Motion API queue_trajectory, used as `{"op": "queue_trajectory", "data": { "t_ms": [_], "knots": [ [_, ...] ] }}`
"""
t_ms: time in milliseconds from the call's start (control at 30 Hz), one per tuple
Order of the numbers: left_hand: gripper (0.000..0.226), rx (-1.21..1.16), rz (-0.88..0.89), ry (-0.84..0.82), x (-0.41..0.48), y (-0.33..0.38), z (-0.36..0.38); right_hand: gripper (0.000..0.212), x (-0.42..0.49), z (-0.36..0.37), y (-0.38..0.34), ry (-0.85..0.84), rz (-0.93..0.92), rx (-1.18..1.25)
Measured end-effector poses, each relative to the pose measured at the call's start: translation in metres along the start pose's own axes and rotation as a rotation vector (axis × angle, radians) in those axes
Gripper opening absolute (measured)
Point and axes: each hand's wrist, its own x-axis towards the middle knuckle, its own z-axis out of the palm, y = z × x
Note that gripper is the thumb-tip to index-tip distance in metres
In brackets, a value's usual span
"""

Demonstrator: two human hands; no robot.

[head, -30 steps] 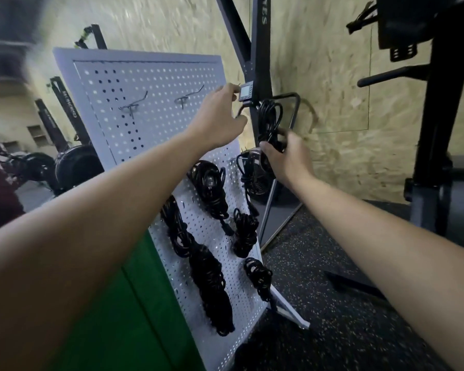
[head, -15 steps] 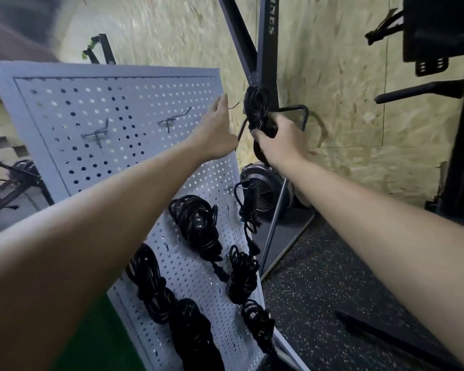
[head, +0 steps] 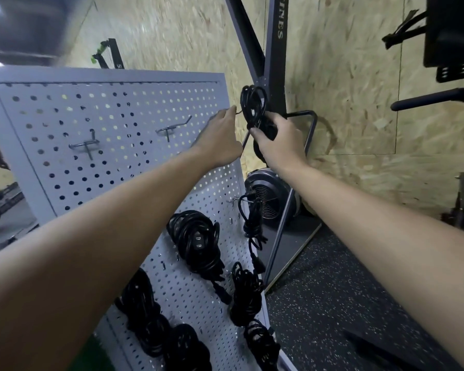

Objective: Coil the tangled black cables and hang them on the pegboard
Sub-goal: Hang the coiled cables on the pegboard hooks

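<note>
- Step in hand: hanging. The right hand [head: 279, 140] is clamped around a coiled black cable [head: 253, 108], held upright at upper centre of the frame, just past the right edge of the pegboard [head: 118, 103].
- The left hand [head: 220, 140] reaches to a thin wire hook [head: 239, 111] at that edge. Whether the fingertips pinch it, I cannot tell.
- Next move, by judgement: pass the coil's top loop over the hook tip, then release.
- Other coils [head: 196, 239] hang lower on the board. Two upper hooks [head: 172, 128] are bare.
- Hard to make out: the hook is thin and blurred, the cable's lower part is hidden behind the right hand, and the bottom coils are cut off by the frame edge.
</note>
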Motion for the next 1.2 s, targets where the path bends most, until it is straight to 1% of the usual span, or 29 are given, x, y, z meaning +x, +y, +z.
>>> {"op": "queue_trajectory", "data": {
  "t_ms": [167,200,233,300,367,433,567,600,700,733,867,1033,1133,1200],
  "knots": [
    [0.087,0.016,0.025,0.000,0.000,-0.008,0.001,0.040,-0.012,0.005,0.007,0.176,-0.060,0.095],
    [0.087,0.017,0.029,-0.002,0.000,-0.008,0.001,0.040,-0.013,0.004,0.005,0.190,-0.068,0.110],
    [0.087,0.014,0.035,-0.004,0.000,-0.008,0.001,0.039,-0.013,0.004,0.004,0.178,-0.080,0.120],
    [0.086,-0.017,0.049,0.001,0.000,-0.007,0.001,0.038,-0.015,0.006,0.001,0.090,-0.091,0.084],
    [0.076,-0.063,0.058,0.016,-0.001,-0.008,0.002,0.037,-0.017,0.012,0.000,0.013,-0.064,0.011],
    [0.068,-0.129,0.058,0.045,-0.004,-0.008,0.001,0.038,-0.018,0.018,-0.002,-0.009,-0.022,-0.002],
    [0.061,-0.288,0.011,0.096,-0.009,-0.009,0.000,0.038,-0.016,0.022,-0.005,-0.054,0.020,0.021],
    [0.063,-0.313,0.002,0.104,-0.009,-0.010,0.000,0.038,-0.015,0.022,-0.004,-0.062,0.025,0.029],
    [0.081,-0.420,-0.059,0.145,-0.007,-0.012,-0.004,0.039,-0.013,0.022,-0.006,-0.086,0.037,0.006],
    [0.082,-0.445,-0.078,0.147,-0.007,-0.014,-0.005,0.039,-0.012,0.023,-0.004,-0.098,0.034,-0.014],
    [0.080,-0.413,-0.047,0.110,-0.008,-0.021,-0.010,0.039,-0.015,0.025,0.003,-0.172,0.021,-0.085],
    [0.071,-0.350,-0.021,0.170,-0.009,-0.020,-0.010,0.041,-0.016,0.030,0.006,-0.176,0.051,-0.095],
    [0.072,-0.257,0.000,0.150,-0.009,-0.022,-0.009,0.046,-0.016,0.029,0.009,-0.184,0.051,-0.124],
    [0.075,-0.225,0.002,0.120,-0.012,-0.022,-0.010,0.054,-0.019,0.026,0.010,-0.192,0.068,-0.135]
  ]
}}
